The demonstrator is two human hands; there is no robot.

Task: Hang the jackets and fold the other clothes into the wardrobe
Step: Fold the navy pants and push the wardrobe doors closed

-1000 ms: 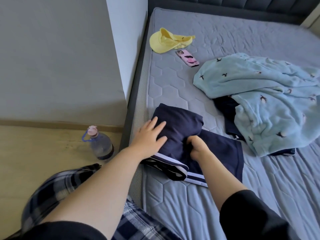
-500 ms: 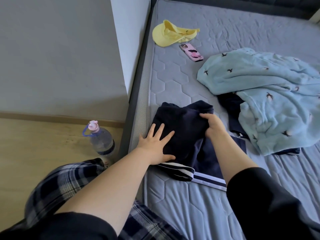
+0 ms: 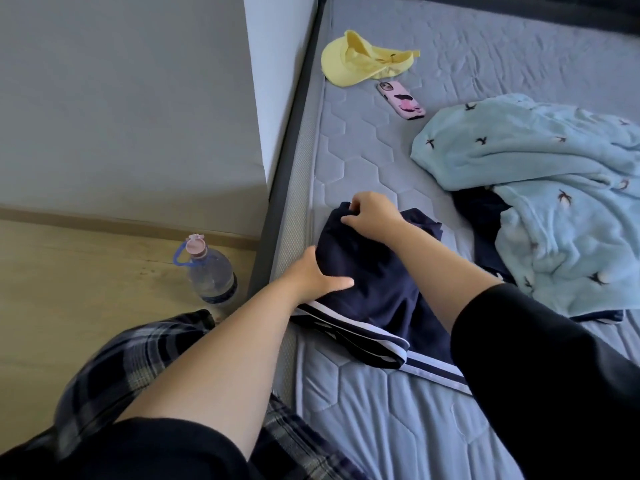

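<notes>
While both forearms reach out over the near left part of the mattress, the right hand crosses to the far left corner of the navy garment, fingers curled, pinching the cloth edge. Left hand at the garment's left side, thumb on top, fingers tucked under the fold, gripping it. Garment lies partly folded near the mattress's left edge, white-striped hem nearest. Light blue blanket heaped to the right, over another dark piece. Yellow cap and phone farther off. Bottle on floor, left.
</notes>
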